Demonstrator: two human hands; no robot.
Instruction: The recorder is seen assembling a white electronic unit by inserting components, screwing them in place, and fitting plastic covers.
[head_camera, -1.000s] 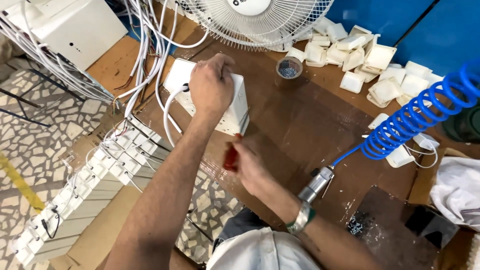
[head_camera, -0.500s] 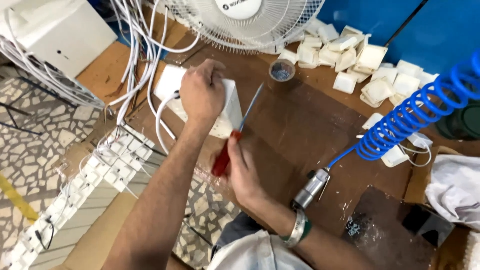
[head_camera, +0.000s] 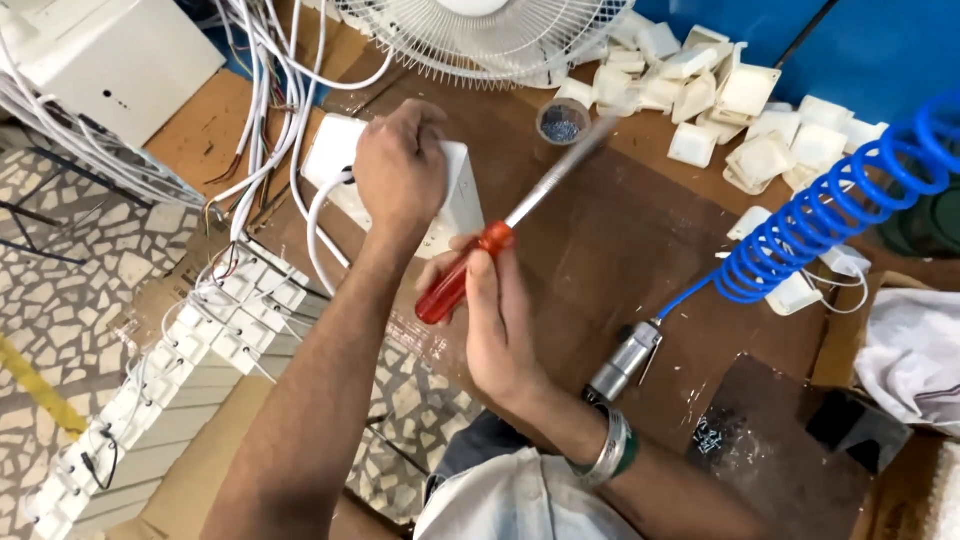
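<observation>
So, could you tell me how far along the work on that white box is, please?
Done: a white cable already runs into the white box. In hand: the left hand steadies the box while the right hand holds the red-handled screwdriver, tip raised off it. Left: the screws in the small pot and the pile of white covers.

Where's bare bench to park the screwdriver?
Free: the brown bench top between the white box, the screw cup and the blue coiled hose. Crowded: the white covers along the back, the cables at left. The right hand holds the screwdriver.
</observation>
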